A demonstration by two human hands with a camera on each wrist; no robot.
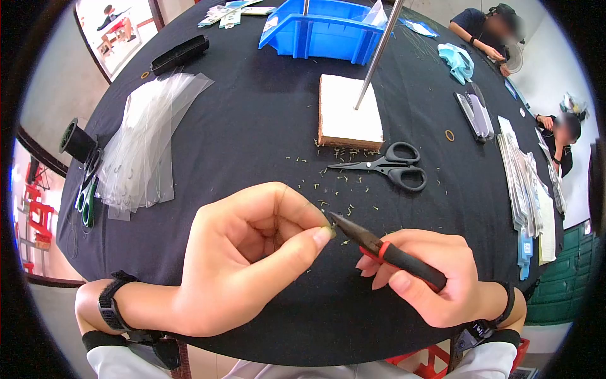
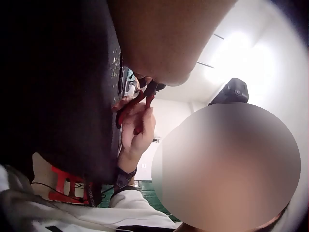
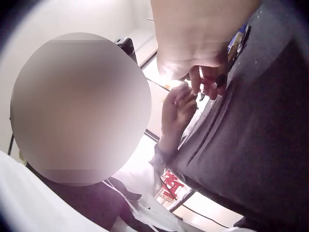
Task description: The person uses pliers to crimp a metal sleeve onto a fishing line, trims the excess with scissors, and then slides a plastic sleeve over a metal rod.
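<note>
My left hand (image 1: 243, 265) pinches a tiny yellow-green piece (image 1: 331, 231) between thumb and forefinger. A thin line runs over the curled fingers of that hand. My right hand (image 1: 445, 268) grips long-nose pliers (image 1: 410, 262) with red and black handles, their dark tips right beside the left fingertips. In the left wrist view the pliers' red handles (image 2: 140, 113) show in my right hand (image 2: 136, 133). The left hand (image 3: 177, 113) appears raised in the right wrist view, where the pinched piece is too small to make out.
Black scissors (image 1: 385, 167) lie beyond the hands among scattered yellowish clippings. Behind them stands a white-topped block (image 1: 347, 114) with a metal rod (image 1: 379, 57), then a blue bin (image 1: 315, 38). Clear plastic sleeves (image 1: 142, 145) and a spool (image 1: 78, 140) lie left; a stapler (image 1: 475, 115) and packets (image 1: 521, 177) right.
</note>
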